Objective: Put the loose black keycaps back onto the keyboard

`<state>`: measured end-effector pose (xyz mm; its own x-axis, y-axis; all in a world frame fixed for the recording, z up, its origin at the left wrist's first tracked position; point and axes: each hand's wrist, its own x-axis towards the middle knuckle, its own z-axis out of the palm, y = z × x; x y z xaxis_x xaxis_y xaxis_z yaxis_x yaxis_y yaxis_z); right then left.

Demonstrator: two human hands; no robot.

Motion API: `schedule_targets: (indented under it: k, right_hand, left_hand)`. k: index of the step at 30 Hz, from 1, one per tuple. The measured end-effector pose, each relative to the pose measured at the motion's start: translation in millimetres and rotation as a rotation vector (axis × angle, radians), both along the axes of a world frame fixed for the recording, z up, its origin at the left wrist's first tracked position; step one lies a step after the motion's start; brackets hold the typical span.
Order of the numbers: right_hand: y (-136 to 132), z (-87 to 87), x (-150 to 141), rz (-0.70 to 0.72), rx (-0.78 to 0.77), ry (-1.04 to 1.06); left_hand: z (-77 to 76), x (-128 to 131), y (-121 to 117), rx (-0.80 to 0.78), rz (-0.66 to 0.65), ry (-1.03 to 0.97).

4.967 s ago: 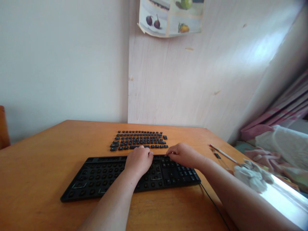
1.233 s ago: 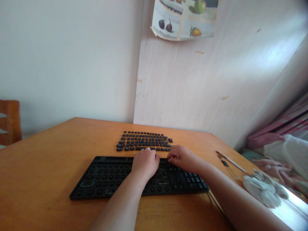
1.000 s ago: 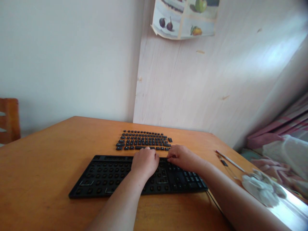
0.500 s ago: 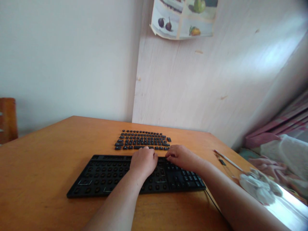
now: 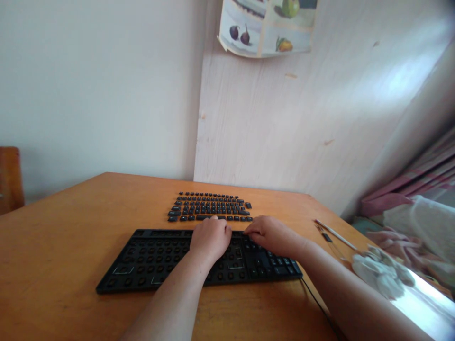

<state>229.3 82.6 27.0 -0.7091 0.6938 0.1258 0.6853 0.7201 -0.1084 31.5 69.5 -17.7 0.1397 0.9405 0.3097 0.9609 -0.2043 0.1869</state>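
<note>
A black keyboard lies at a slant before me. Most of its main section shows bare key sockets, while the number pad at the right carries its keys. My left hand is closed over the middle of the keyboard's far edge, its fingertips hidden beneath it. Over the upper right part is my right hand, thumb and fingers pressed together at the far edge; anything small between them is hidden. Just beyond the keyboard, loose black keycaps lie in rows on the table, with a long space bar in the nearest row.
The wooden table meets a pale wall. To the right lie a thin white stick, a small dark object on wire and a crumpled whitish cloth or bag. A cable runs from the keyboard under my right arm.
The view has shifted slightly, so everything sits a little further left. Both hands keep their places on the keyboard, with no clear change in the keys.
</note>
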Motion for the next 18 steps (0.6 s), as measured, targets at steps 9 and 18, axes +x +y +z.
schedule_targets:
  k: [9,18]
  right_hand:
    - [-2.1,3.1,-0.9,0.01,0.002,-0.003]
    - [-0.1,11.1,7.6,-0.054,-0.008,0.002]
  left_hand:
    - [0.1,-0.1,-0.1,0.006,-0.001,-0.001]
    - [0.9,1.0,-0.4,0.001,0.008,-0.001]
